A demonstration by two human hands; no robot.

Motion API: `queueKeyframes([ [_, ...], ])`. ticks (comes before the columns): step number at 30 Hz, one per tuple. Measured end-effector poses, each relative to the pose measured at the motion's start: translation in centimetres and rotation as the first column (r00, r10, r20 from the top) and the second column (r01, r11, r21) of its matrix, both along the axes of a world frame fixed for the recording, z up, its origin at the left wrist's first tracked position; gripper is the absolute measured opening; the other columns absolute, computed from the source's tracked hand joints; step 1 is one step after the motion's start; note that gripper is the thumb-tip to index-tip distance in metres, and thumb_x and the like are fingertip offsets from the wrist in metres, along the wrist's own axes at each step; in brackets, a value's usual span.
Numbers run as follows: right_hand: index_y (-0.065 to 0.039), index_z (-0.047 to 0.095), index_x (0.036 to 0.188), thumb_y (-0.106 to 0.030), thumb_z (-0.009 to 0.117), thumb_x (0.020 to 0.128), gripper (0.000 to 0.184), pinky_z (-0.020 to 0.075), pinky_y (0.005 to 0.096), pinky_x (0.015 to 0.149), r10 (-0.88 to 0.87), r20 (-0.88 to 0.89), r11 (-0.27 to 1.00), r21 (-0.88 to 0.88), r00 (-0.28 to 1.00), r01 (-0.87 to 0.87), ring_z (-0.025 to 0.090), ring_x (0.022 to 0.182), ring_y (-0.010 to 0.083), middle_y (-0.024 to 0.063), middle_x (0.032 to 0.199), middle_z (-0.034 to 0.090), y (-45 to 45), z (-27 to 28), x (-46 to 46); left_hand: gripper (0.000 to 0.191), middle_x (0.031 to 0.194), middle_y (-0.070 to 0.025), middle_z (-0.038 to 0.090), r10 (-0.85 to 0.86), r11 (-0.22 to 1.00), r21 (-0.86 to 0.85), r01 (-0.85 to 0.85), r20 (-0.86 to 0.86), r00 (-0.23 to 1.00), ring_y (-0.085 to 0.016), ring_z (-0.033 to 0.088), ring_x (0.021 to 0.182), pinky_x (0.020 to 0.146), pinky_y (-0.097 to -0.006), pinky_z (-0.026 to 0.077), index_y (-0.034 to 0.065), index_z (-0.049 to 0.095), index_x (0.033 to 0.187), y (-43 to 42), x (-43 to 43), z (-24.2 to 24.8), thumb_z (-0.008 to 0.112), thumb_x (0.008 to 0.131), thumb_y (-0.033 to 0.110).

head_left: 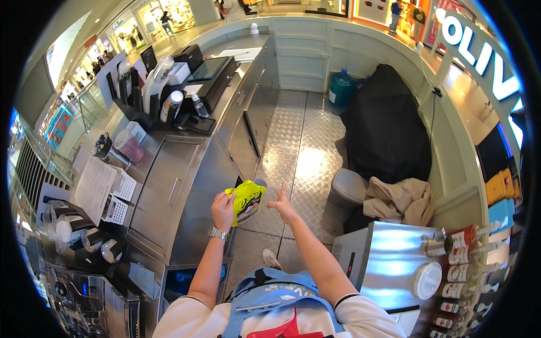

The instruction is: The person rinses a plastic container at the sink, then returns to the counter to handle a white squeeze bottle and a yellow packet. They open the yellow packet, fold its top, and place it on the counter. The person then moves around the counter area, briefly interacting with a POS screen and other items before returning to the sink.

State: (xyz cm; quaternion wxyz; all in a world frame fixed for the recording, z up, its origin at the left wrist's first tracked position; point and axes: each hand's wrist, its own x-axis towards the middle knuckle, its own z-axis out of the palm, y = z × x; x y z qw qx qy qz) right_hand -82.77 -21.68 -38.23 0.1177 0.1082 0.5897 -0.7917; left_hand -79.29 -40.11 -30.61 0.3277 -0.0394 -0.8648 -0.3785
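A bright yellow-green plastic pouch (248, 199) with dark printing hangs from my left hand (222, 210), which pinches its upper left corner. My left wrist wears a metal watch. My right hand (282, 205) is just right of the pouch, apart from it, with its fingers spread and nothing in them. Both hands are over the tread-plate floor (291, 139), close to the front of the stainless steel counter (162, 190). What the pouch holds is hidden.
A lidded grey bin (349, 186) stands right of my hands, beside a beige cloth (399, 200) and a black-covered bulk (386, 122). A steel worktop (393, 262) with several syrup bottles (458, 272) is at lower right. An espresso machine (84, 300) is at lower left.
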Motion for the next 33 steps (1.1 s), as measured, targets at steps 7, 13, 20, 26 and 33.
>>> queueKeyframes([
  [7,-0.006,0.005,0.139,0.002,0.063,0.062,0.097,0.0427,0.03,0.072,0.246,0.053,0.966,0.071,0.968,-0.249,0.051,0.079,0.0191,0.012,0.093,0.054,-4.4,-2.0,-4.5,0.011,0.08,-0.0145,0.062,0.076,0.995,0.062,-0.081,0.074,0.994,-0.027,0.059,0.075,0.065,-0.0331,0.046,-0.0027,0.063,0.078,-4.7,-1.7,-0.9,0.065,0.074,0.008],
  [13,-0.008,0.004,0.14,-0.001,0.064,0.061,0.099,0.0432,0.03,0.072,0.086,-0.061,0.803,0.595,0.994,-0.033,0.052,0.085,0.019,0.0116,0.096,0.055,-6.8,-5.0,-8.5,0.011,0.08,-0.0139,0.062,0.046,0.998,0.031,-0.05,0.117,0.992,-0.027,0.058,0.076,0.065,-0.0333,0.046,-0.0028,0.063,0.077,-6.7,-4.9,-1.6,0.065,0.074,0.008],
  [20,-0.007,0.011,0.139,-0.005,0.065,0.059,0.096,0.0426,0.0306,0.081,0.34,-0.008,0.93,-0.148,0.94,-0.337,0.04,0.115,0.0302,0.0203,0.129,0.04,-6.0,-5.5,-13.9,0.01,0.079,-0.0138,0.062,0.008,1.0,-0.006,-0.007,0.181,0.983,-0.028,0.058,0.075,0.065,-0.0331,0.046,-0.0037,0.062,0.076,-6.2,-10.5,-2.4,0.065,0.072,0.005],
  [26,-0.005,0.033,0.131,-0.009,0.063,0.068,0.07,0.0403,0.0302,0.088,0.263,0.131,0.769,0.57,0.956,-0.29,0.04,0.118,0.0265,0.0195,0.124,0.045,-0.7,-9.2,-22.3,0.008,0.079,-0.0139,0.062,0.079,0.992,0.087,-0.096,0.176,0.981,-0.028,0.058,0.076,0.067,-0.0327,0.046,-0.0043,0.062,0.076,-2.9,-18.8,-1.8,0.065,0.072,0.002],
  [33,-0.001,0.041,0.125,-0.007,0.059,0.073,0.056,0.0432,0.0294,0.084,0.272,0.047,0.917,0.29,0.961,-0.274,0.054,0.099,0.0191,0.0118,0.118,0.052,7.7,-3.8,-36.4,0.007,0.08,-0.0129,0.063,0.08,0.995,0.048,-0.083,0.054,0.995,-0.025,0.06,0.077,0.069,-0.0303,0.046,-0.0033,0.062,0.077,3.1,-31.4,4.2,0.065,0.072,0.0],
])
